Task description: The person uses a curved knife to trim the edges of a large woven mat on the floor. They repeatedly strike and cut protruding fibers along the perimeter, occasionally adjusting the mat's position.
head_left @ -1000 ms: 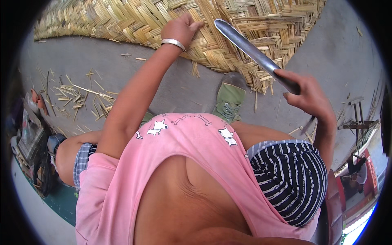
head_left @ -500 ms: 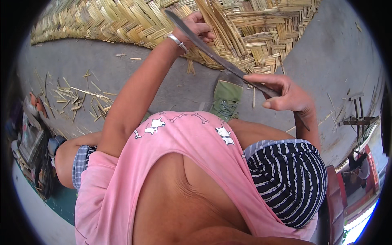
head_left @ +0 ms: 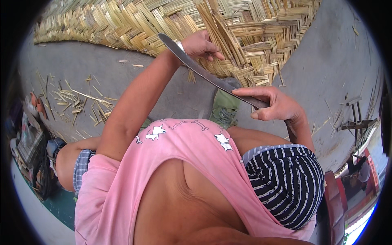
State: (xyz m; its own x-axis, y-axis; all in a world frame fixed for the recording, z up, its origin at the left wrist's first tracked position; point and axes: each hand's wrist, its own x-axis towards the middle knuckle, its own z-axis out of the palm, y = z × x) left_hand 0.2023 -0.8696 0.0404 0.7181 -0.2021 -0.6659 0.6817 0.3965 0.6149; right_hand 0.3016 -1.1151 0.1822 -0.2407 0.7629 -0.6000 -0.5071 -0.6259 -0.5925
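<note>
My right hand is closed around a long, curved, dark flat tool, its thumb and fingers along the shaft. The tool slants up and left, its rounded tip in front of my left wrist. Its lower end shows beside my right forearm. My left hand is at the edge of a woven mat, beside a bundle of upright flat straw-coloured strips. Its fingers are loosely bent and apart, with nothing visible in them. Some of its fingertips are hard to make out against the strips.
A green shoe stands on the grey floor, just below the mat's edge. Cut strip scraps lie scattered at left. Bags and clutter sit at the far left. A dark metal frame stands at right.
The tool and my right hand have shifted slightly down and left. My left hand has moved down and a little right along the mat. The whole view has shifted slightly downward.
</note>
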